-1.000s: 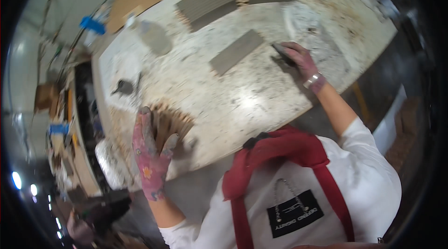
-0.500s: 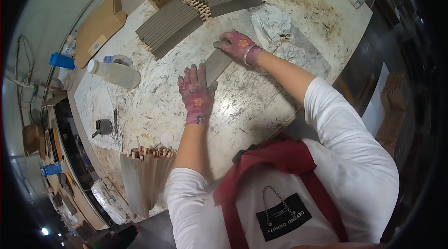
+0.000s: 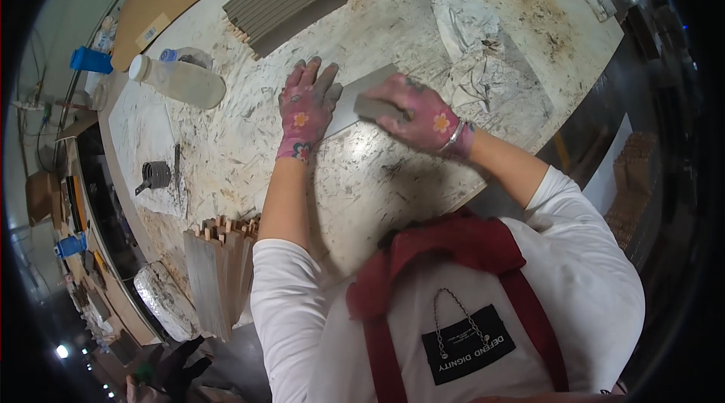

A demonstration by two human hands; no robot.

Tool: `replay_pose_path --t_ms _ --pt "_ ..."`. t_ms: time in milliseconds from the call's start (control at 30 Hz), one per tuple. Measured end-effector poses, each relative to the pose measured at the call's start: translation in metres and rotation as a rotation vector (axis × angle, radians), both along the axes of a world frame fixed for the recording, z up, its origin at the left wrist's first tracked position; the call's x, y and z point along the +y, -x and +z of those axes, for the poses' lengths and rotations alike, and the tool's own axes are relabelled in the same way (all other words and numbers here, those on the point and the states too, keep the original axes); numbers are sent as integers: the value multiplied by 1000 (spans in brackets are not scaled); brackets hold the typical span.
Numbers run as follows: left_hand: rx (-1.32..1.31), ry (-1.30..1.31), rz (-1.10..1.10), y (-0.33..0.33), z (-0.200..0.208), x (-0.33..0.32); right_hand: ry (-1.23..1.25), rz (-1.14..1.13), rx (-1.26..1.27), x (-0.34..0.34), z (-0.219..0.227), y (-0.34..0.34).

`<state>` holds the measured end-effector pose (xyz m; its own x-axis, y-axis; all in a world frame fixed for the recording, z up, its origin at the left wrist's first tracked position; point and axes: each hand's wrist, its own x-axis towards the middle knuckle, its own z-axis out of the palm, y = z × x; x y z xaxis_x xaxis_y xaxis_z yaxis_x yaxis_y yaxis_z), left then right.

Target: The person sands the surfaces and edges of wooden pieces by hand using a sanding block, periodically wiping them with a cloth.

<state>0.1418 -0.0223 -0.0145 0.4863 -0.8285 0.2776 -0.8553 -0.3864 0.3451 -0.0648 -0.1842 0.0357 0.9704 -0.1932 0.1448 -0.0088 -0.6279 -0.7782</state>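
Note:
A flat grey slat (image 3: 349,110) lies slantwise on the worktable in front of me. My left hand (image 3: 304,110), in a pink flowered glove with greyed fingertips, rests at the slat's left end, its fingers stretched out. Over the slat's middle, my right hand (image 3: 418,114), in a matching glove and slightly blurred, is closed round a small grey block (image 3: 375,109). The block's exact kind cannot be made out. Part of the slat is hidden beneath the right hand and block.
Stacked grey slats (image 3: 291,3) with wooden pegs line the far side. More pegged slats (image 3: 214,274) stand near left. A cloudy plastic bottle (image 3: 181,82) lies left, near a dark coil (image 3: 156,175). Crumpled white cloth (image 3: 472,33) lies right; cardboard (image 3: 155,6) leans far left.
My right hand has come nearer from the slat's far end to its middle, and the grey block now shows in it. My left hand stays at the slat's left end. The view has shifted.

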Motion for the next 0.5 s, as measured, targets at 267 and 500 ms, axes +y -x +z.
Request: replay_pose_path --t_ms 267,500 --pt "-22 -39 69 12 -4 0 -482 -422 -33 -59 -23 18" --pt "-83 -70 78 13 -9 -4 -141 -400 199 -40 -13 -6"
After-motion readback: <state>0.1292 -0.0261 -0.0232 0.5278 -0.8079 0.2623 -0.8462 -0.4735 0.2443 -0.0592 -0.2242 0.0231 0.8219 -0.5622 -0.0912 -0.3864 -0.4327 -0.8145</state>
